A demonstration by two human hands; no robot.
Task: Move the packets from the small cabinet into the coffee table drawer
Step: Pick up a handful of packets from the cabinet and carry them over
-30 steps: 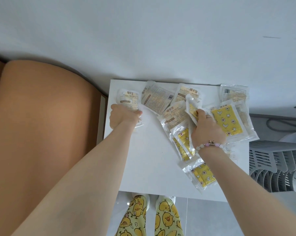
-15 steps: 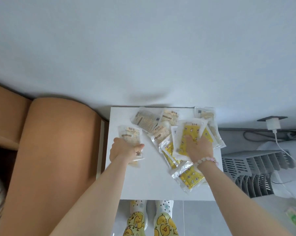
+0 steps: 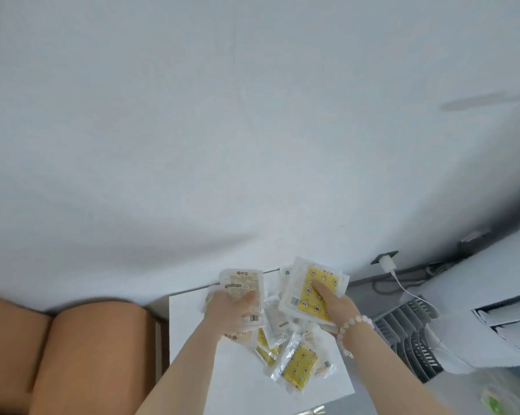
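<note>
Nearest, at the front of the small cabinet's (image 3: 238, 384) white top, a clear packet printed with yellow (image 3: 299, 365) lies flat, tilted toward the right edge. Just behind it a loose heap of packets (image 3: 272, 330) overlaps in several directions, some showing yellow, some pale with dark print; they are too blurred to count.

Above that heap both hands are lifted off the surface. The left hand (image 3: 232, 310) grips a white packet (image 3: 242, 284) by its lower half: the thumb lies across the printed face, and the other fingers are curled behind it out of sight, so it is a pinch between thumb and fingers. A barcode shows at the packet's lower edge. The right hand (image 3: 336, 307), with a pale bead bracelet (image 3: 354, 324) on its wrist, pinches a stack of packets (image 3: 300, 295) whose top one has a yellow panel with small figures; the thumb presses down on that panel and the remaining fingers are hidden beneath the stack. The two held lots are near each other but apart.

To the left of the cabinet stands a tan cushioned seat (image 3: 73, 354). To the right is a grey slatted unit (image 3: 408, 333). Farther back a white charger (image 3: 387, 262) sits in a dark socket with its cable trailing down, and a plain white wall (image 3: 223, 130) fills the rest.
</note>
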